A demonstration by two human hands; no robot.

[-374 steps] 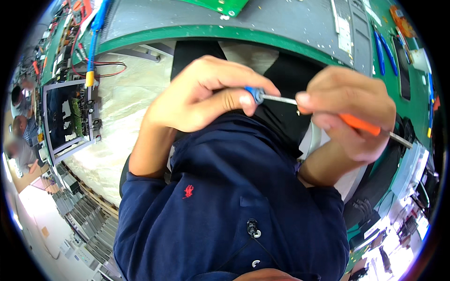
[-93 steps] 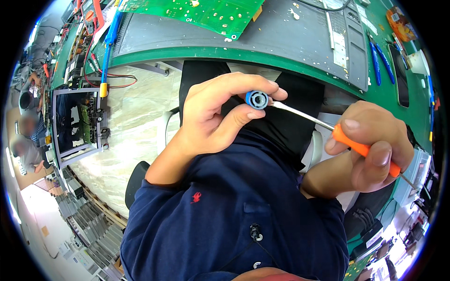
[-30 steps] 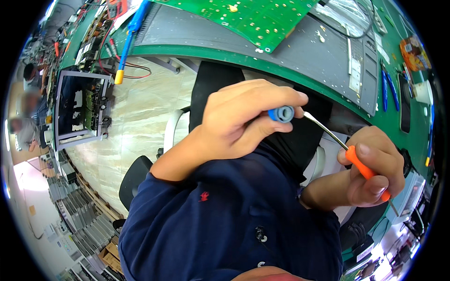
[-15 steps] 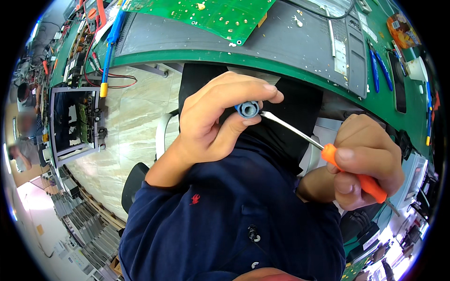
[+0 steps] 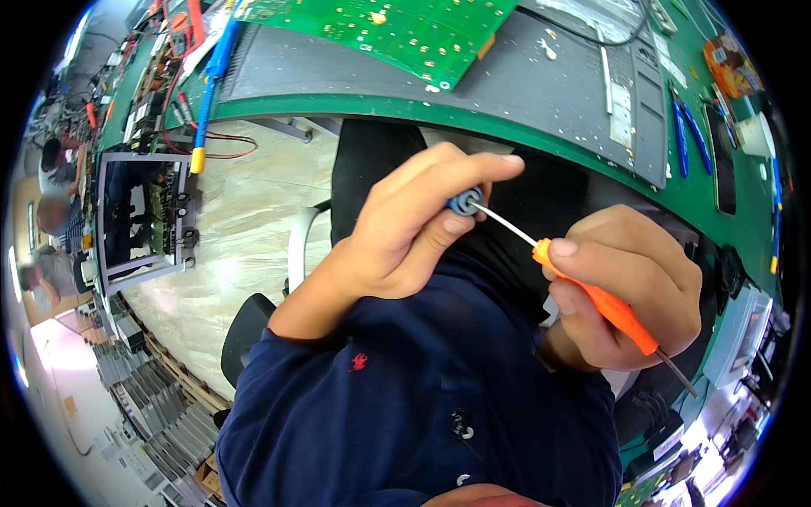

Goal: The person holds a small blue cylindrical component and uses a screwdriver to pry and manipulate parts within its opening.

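Head view: the left hand [image 5: 405, 226], index finger stretched out, pinches a blue cylindrical part [image 5: 461, 201] above the lap [image 5: 532, 201]; the right hand [image 5: 646, 275] grips an orange-handled screwdriver [image 5: 619, 315], its tip hidden at the part's open end

From the person's head, the fisheye view is looking steeply down, the navy shirt [image 5: 397, 406] filling the lower middle of the frame. The left hand [image 5: 405, 224] near the centre and the right hand [image 5: 642, 283] right of it are sitting close to the lens. The green workbench [image 5: 699, 198] is curving across the top and right; the tiled floor [image 5: 245, 211] is lying farther off at left.
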